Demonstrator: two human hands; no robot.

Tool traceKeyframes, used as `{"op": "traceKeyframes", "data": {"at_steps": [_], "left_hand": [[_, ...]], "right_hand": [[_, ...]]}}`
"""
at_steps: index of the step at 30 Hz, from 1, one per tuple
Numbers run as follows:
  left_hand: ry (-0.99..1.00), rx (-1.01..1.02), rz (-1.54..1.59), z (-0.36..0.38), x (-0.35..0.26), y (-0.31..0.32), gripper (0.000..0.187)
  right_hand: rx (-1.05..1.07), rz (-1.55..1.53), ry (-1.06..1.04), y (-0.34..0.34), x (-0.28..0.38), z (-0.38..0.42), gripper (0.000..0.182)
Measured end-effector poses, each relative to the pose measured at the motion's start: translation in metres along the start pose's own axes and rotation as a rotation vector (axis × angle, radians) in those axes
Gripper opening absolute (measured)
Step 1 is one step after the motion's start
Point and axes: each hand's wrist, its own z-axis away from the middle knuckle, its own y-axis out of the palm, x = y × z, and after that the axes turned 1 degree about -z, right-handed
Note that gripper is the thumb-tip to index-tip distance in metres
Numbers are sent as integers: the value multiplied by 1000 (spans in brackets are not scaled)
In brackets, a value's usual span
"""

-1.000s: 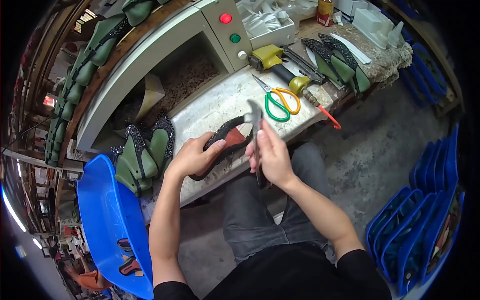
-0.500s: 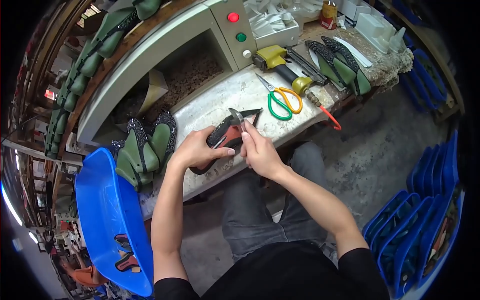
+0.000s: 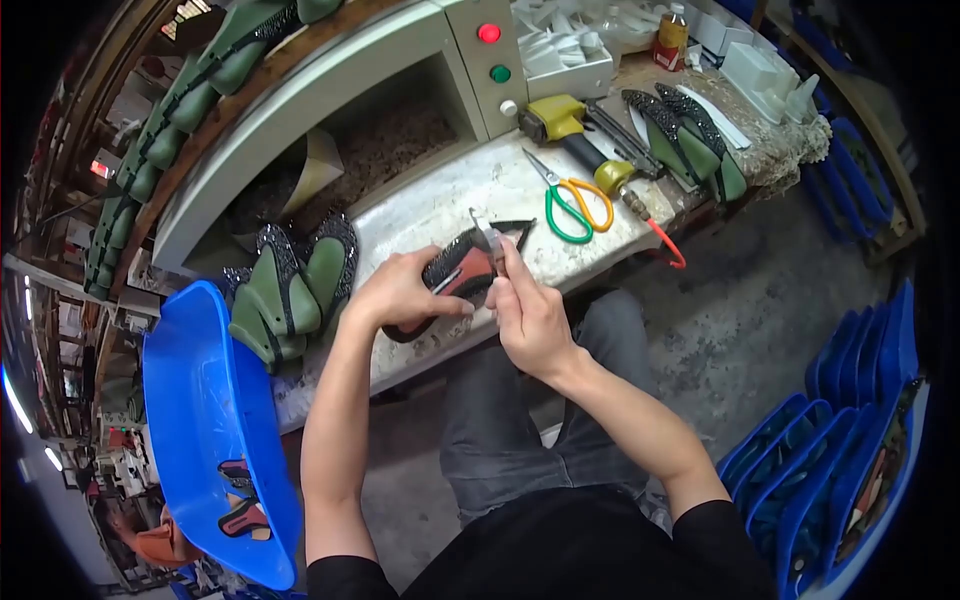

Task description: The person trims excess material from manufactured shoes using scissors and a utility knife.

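No readable text, labels or numbers anywhere; label on far bottle (image 3: 673,28) too blurred to read.

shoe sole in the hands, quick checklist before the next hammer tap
1. Left hand grips the shoe sole firmly: ok.
2. Right hand holds the hammer: ok.
3. Sole rests on the workbench edge: cannot tell.
4. Left fingers clear of the hammer head: not ok, the thumb lies close beside it.
5. Scissors away from the work spot: ok.
6. Nailer out of reach of the swing: ok.
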Motion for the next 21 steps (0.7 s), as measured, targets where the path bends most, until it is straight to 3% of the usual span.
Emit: {"op": "traceKeyframes", "data": {"at_steps": [4,8,13,18,21], "left_hand": [[-54,43,-54,1,-15,-18,69],[-150,-42,31,3,-19,-6,66],[-40,-66,-9,-1,-9,1,66],[-55,-61,-5,-1,-9,5,63],[-54,-71,-43,3,-15,7,62]], "right_hand": [[118,-23,136,-3,-4,-13,44],[152,-290,428,-7,-9,-11,47],[-106,-703,660,-40,0,-24,52],[60,-627,851,-43,-28,-33,52],[-47,-628,794,-52,-17,-31,52]]}}
